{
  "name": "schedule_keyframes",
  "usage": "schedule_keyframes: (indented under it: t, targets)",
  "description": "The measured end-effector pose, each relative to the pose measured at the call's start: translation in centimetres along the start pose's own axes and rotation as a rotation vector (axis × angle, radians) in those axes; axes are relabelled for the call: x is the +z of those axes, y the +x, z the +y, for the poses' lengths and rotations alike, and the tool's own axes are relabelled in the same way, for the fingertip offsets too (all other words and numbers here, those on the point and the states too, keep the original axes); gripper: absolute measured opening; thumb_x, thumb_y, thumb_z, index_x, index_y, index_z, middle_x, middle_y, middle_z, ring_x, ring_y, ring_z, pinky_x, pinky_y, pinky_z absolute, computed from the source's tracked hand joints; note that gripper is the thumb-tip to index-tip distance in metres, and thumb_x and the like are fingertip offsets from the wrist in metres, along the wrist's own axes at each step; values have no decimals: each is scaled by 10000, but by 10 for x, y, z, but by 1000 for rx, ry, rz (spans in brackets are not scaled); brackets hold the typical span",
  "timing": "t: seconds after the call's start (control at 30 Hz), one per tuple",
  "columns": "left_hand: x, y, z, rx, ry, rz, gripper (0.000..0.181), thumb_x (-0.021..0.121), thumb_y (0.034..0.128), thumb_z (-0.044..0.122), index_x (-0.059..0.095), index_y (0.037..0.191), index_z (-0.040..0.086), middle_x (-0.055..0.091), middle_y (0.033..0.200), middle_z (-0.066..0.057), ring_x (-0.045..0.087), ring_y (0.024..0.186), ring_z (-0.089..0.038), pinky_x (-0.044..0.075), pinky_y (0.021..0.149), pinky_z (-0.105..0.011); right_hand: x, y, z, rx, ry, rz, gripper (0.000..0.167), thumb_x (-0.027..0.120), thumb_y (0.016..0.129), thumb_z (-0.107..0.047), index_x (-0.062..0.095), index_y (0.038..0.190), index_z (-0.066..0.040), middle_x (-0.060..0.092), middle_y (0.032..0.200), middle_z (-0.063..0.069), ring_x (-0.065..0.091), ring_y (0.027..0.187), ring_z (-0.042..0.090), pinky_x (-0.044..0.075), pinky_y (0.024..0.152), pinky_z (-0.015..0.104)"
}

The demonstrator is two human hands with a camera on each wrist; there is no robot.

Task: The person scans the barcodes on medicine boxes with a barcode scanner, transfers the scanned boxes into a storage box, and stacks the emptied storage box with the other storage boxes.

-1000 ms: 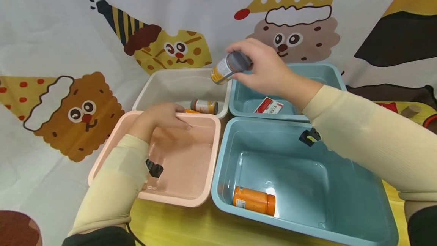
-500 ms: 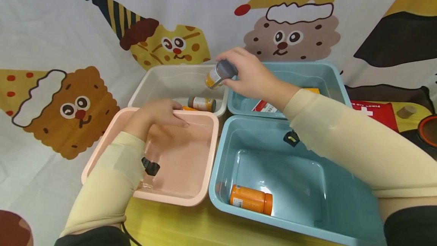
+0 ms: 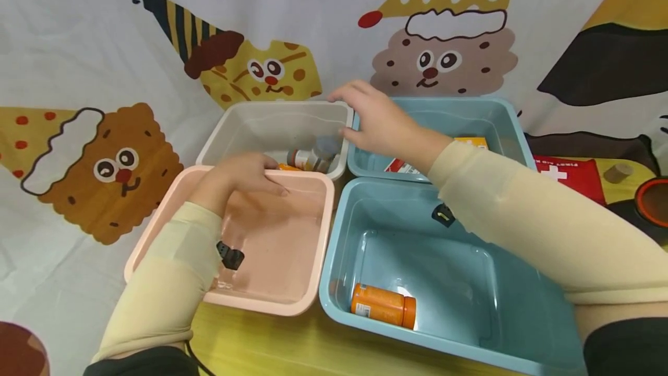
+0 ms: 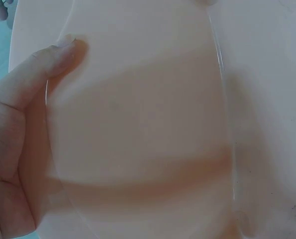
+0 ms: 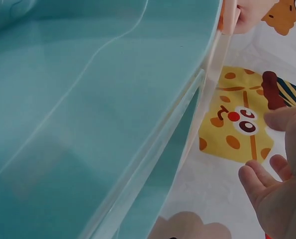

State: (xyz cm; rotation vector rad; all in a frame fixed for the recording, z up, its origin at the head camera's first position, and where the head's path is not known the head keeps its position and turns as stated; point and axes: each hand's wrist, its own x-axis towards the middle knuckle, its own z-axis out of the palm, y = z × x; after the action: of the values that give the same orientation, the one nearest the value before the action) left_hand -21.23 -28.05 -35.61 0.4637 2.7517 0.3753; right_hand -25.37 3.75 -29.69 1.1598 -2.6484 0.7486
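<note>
My left hand (image 3: 242, 176) grips the far rim of the pink bin (image 3: 315, 237), its thumb (image 4: 53, 59) along the inner wall and the other fingers over the rim. My right hand (image 3: 383, 120) hangs above the border of the grey bin (image 3: 245, 123) and the far blue bin (image 3: 443, 109), thumb and fingers spread, holding nothing. Below it a blurred bottle with a grey lid (image 3: 326, 149) is inside the grey bin. It partly covers another labelled bottle (image 3: 296, 158). Beside them shows an orange item (image 3: 287, 167), mostly hidden by the pink rim.
An orange bottle (image 3: 383, 306) lies on its side in the near blue bin (image 3: 417, 190). The far blue bin holds a red-and-white packet (image 3: 399, 166) and a yellow box (image 3: 472, 142). At right lie a red first aid pouch (image 3: 569, 176) and a cork-like cylinder (image 3: 618, 173).
My right hand moved left and slightly down with the grey-lidded bottle, then let it go; the bottle dropped into the grey bin. My left hand stays on the pink rim.
</note>
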Motion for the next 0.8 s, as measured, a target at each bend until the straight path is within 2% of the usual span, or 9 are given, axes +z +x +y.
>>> schedule_keyframes:
  t: [0.27,0.47,0.63,0.8]
  targets:
    - [1,1,-2,11,-3,-7,472,854,850,532,741,1044,117,711,953,-26,625,875,-255,513,833,-480,-2,-7,3,5,-6,-10,564,805,965,-200,579,1471,-99,525,1512,91,507,1385,278,442,1142,437]
    - [3,1,-1,12,-4,-2,464,847,859,533,746,1062,129,707,958,-21,616,877,-252,512,830,-477,-2,-21,7,-25,0,-52,548,794,970,-224,585,1459,-93,545,1479,84,585,1270,270,485,1078,445]
    - [3,3,-4,20,7,3,455,846,854,545,741,1031,139,701,933,-13,615,861,-243,507,816,-466,7,-36,12,-74,10,-81,512,786,964,-221,607,1424,-86,572,1420,85,643,1110,258,527,981,425]
    - [2,3,-3,22,19,5,437,848,848,544,729,986,146,686,890,-6,603,829,-236,494,787,-442,17,-48,12,-169,45,-68,435,790,960,-196,646,1345,-55,611,1367,92,628,1163,281,517,990,430]
